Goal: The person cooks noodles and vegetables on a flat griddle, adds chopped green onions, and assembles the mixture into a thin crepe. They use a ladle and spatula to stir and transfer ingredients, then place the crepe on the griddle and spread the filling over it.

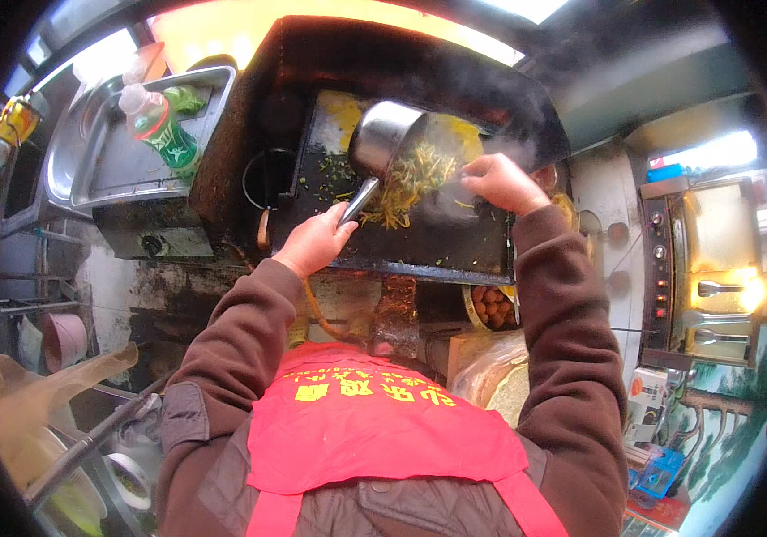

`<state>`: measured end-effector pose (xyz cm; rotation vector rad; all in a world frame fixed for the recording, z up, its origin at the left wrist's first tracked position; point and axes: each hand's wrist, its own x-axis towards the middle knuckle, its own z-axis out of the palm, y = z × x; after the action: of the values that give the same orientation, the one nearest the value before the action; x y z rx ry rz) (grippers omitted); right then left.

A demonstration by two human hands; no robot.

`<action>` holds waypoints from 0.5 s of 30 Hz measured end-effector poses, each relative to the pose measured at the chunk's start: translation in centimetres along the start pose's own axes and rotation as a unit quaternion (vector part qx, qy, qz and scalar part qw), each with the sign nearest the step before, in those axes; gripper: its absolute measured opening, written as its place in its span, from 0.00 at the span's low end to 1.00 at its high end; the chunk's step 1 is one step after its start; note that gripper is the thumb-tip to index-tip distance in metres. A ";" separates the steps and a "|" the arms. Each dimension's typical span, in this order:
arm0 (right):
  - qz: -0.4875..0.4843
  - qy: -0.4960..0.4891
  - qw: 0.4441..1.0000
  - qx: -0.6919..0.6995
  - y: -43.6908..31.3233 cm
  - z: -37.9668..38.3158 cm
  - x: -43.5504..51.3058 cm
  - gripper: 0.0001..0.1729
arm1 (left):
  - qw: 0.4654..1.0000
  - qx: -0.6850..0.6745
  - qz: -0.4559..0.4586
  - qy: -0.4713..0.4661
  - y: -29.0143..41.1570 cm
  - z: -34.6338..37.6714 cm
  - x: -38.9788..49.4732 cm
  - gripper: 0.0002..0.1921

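My left hand point(316, 239) grips the handle of a metal saucepan point(383, 137), which is tipped over a dark flat griddle point(397, 252). Shredded vegetables point(420, 171) lie at the pan's mouth and spread down onto the griddle. My right hand point(503, 182) is just right of the shreds, fingers bent together; whether it holds anything is not clear. Yellow egg-like food point(343, 114) covers the griddle's far left part, with more point(460, 134) beyond the shreds. Chopped green bits point(333, 174) are scattered left of the pan. Steam rises at the right.
Left of the griddle stand a steel tray point(104, 168) with a green-labelled plastic bottle point(168, 137), and a black round pan point(269, 178). A basket of brown eggs point(491, 307) sits below the griddle's near edge. A dark hood point(289, 47) encloses the griddle's far side.
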<state>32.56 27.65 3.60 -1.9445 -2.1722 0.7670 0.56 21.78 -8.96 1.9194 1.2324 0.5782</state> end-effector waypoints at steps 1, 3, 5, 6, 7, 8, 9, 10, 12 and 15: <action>0.008 -0.041 0.999 -0.032 -1.2 -1.6 0.6 0.17 | 0.995 -0.095 -0.006 -0.005 0.0 0.2 -0.1 0.24; 0.002 -0.037 0.998 -0.052 -3.7 -3.4 0.7 0.16 | 0.957 -0.268 -0.081 -0.069 0.6 0.8 -0.3 0.24; -0.039 -0.029 0.993 -0.107 -5.6 -4.3 0.5 0.15 | 0.882 -0.443 -0.114 -0.116 1.4 1.1 -0.6 0.18; -0.049 -0.018 0.991 -0.127 -6.3 -4.7 0.1 0.15 | 0.821 -0.538 -0.148 -0.118 1.8 1.3 -0.7 0.15; -0.059 -0.008 0.988 -0.145 -6.7 -4.9 -0.5 0.14 | 0.748 -0.629 -0.174 -0.119 2.3 1.6 -0.8 0.13; -0.062 -0.018 0.982 -0.180 -6.8 -5.2 -1.1 0.16 | 0.738 -0.642 -0.168 -0.120 2.9 2.0 -1.0 0.12; -0.030 0.008 0.981 -0.190 -6.7 -5.4 -1.8 0.17 | 0.728 -0.655 -0.162 -0.120 3.2 2.3 -1.2 0.12; -0.020 0.046 0.979 -0.196 -6.3 -5.5 -2.8 0.17 | 0.797 -0.572 -0.144 -0.130 3.4 2.4 -0.8 0.11; -0.006 0.100 0.975 -0.200 -5.1 -5.3 -4.5 0.19 | 0.772 -0.599 -0.166 -0.133 3.7 2.5 -0.8 0.11; -0.039 0.174 0.973 -0.148 -3.2 -3.5 -5.7 0.18 | 0.752 -0.621 -0.177 -0.134 4.4 2.5 -1.1 0.11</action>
<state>32.10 23.07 9.42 -1.9247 -2.2173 0.0772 4.35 18.83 -6.90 0.5716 0.6395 0.6339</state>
